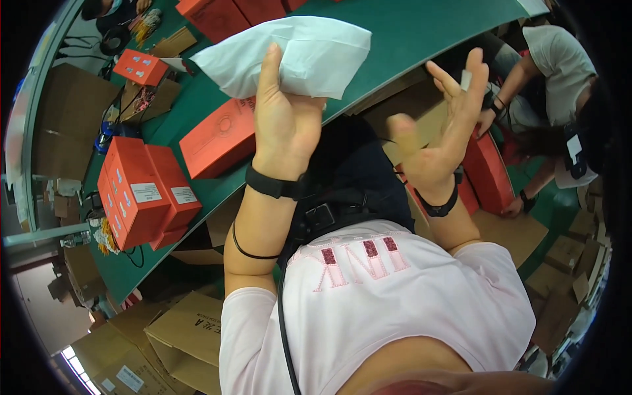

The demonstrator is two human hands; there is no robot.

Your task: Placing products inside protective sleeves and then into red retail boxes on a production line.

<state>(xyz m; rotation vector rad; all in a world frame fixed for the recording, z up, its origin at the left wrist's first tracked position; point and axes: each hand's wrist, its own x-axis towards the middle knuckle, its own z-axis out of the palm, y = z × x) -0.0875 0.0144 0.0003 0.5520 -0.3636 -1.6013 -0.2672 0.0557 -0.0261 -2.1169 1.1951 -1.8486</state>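
My left hand (287,122) is raised over the table edge, its thumb pressed on a soft white pouch (322,56) and its other fingers hidden behind it. What the pouch contains, if anything, cannot be seen. My right hand (444,141) is up to the right, apart from the pouch, fingers spread and slightly blurred. A small pale piece (466,80) sits against one of its fingers; I cannot make out what it is. Just left of my left wrist, a long red box (217,139) with a line drawing lies on the green table (401,39).
Stacked red boxes (141,197) stand at the table's left end, with another red box (139,68) farther back. Open cardboard cartons (184,336) are at lower left. A co-worker in a light shirt (559,62) bends over red boxes (490,171) in a carton at right.
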